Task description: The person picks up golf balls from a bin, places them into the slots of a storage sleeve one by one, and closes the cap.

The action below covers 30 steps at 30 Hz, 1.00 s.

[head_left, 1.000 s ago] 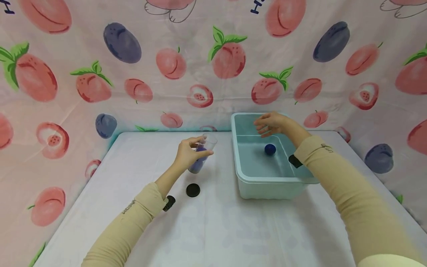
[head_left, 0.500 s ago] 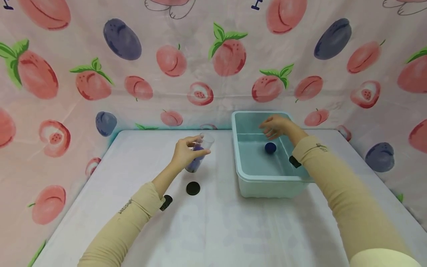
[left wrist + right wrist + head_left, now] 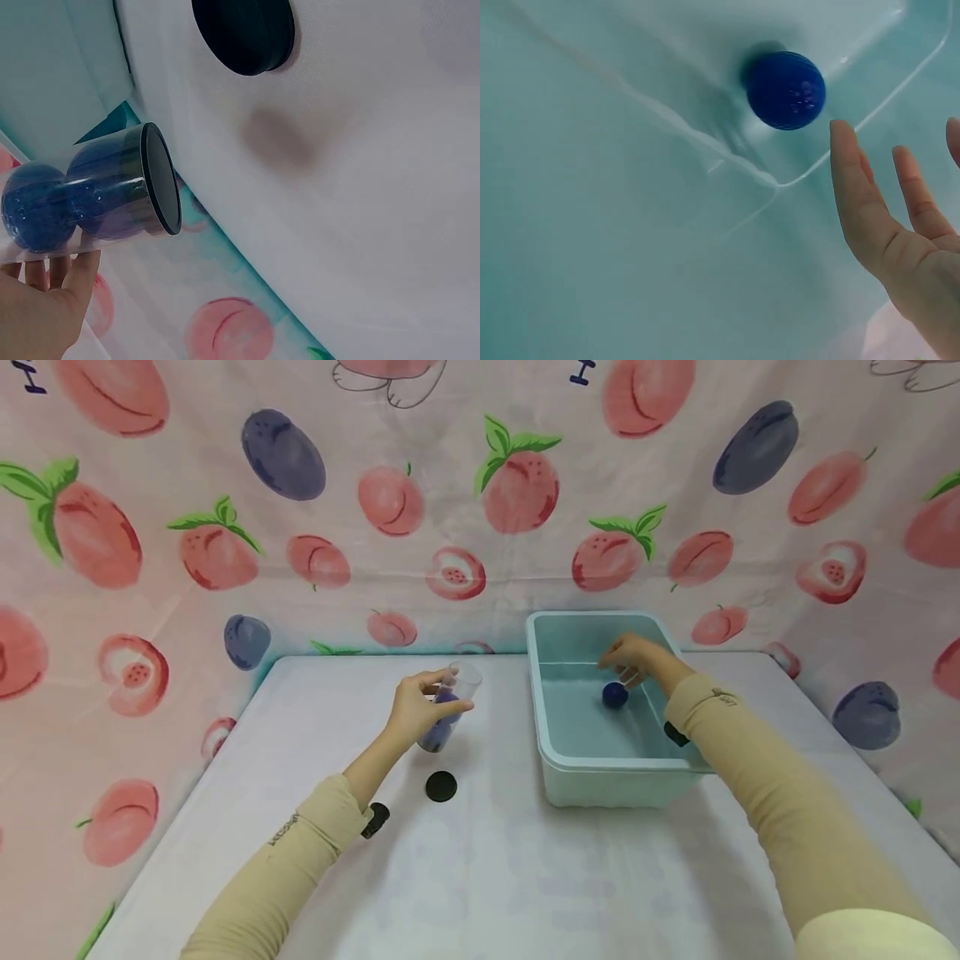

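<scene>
My left hand (image 3: 415, 706) grips a clear plastic tube (image 3: 112, 187) with a dark base, tilted above the table. Two blue balls (image 3: 34, 206) sit inside it, and its upper end is uncapped in the head view. Inside the pale teal bin, my right hand (image 3: 637, 658) reaches down with fingers spread, holding nothing. Just below its fingertips lies a single dark blue ball (image 3: 786, 90) on the bin floor; a gap shows between ball and fingers in the right wrist view. A round black lid (image 3: 441, 786) rests on the table below the tube.
The pale teal bin (image 3: 615, 785) stands at the back right of the white table (image 3: 495, 877). Its raised walls surround the right hand. A fruit-printed cloth (image 3: 450, 468) hangs right behind the table's far edge.
My right hand has moved lower and slightly right in the bin, closer to the ball. The left hand keeps its grip on the tube, shifted slightly left at first, then nearly still.
</scene>
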Motion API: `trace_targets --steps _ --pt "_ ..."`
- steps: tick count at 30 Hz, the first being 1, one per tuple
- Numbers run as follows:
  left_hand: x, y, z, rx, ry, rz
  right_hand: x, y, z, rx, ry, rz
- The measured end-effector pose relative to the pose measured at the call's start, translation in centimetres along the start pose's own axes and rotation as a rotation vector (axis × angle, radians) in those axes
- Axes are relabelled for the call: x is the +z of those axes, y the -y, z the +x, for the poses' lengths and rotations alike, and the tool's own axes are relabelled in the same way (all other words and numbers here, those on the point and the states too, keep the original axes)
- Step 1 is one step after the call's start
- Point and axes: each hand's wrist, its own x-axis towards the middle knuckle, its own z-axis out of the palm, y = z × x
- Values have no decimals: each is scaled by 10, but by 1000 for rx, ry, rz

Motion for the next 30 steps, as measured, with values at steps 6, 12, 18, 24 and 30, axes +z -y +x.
trace_targets --steps 6,12,18,24,30 --pt "0 -3 0 3 -5 -1 0 -9 8 28 -17 -9" --pt "2 -1 0 -19 -3 17 4 -15 14 15 -80 -52" --pt "7 -1 2 -35 3 14 6 -20 21 62 -86 -109" --pt "9 -2 2 -34 17 8 10 -29 42 102 -76 -199" --pt "9 -3 2 -13 12 16 -2 -82 134 94 -51 -242"
